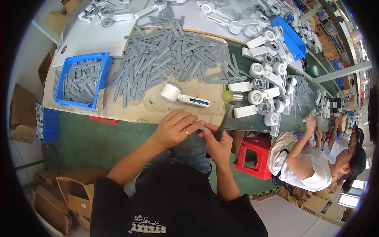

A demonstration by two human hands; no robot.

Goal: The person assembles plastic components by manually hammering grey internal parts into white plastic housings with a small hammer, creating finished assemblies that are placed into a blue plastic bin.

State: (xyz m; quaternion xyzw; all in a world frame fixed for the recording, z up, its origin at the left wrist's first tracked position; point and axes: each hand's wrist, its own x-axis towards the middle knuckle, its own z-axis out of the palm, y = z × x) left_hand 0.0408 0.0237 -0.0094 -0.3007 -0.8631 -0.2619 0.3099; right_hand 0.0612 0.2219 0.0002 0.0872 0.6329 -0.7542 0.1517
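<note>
My left hand (pixel 178 127), a ring on one finger, pinches the end of a small grey plastic strip (pixel 202 127) in front of the table edge. The fingertips of my right hand (pixel 218 143) meet it at the other end. That same right hand also grips the black handle of a mallet (pixel 224 123), whose yellow-and-silver head points away from me over the table. Just beyond my hands lies a white handheld fan (pixel 171 91), its handle uncovered and showing a blue part inside. A large heap of similar grey strips (pixel 166 55) spreads behind it.
Cardboard (pixel 138 113) covers the table's front. A blue bin (pixel 103 81) of grey strips stands left. White fans (pixel 258 85) are piled right, near another blue bin (pixel 290 37). A red stool (pixel 254 158) and a seated co-worker (pixel 306 166) are at right. Cardboard boxes (pixel 75 187) lie lower left.
</note>
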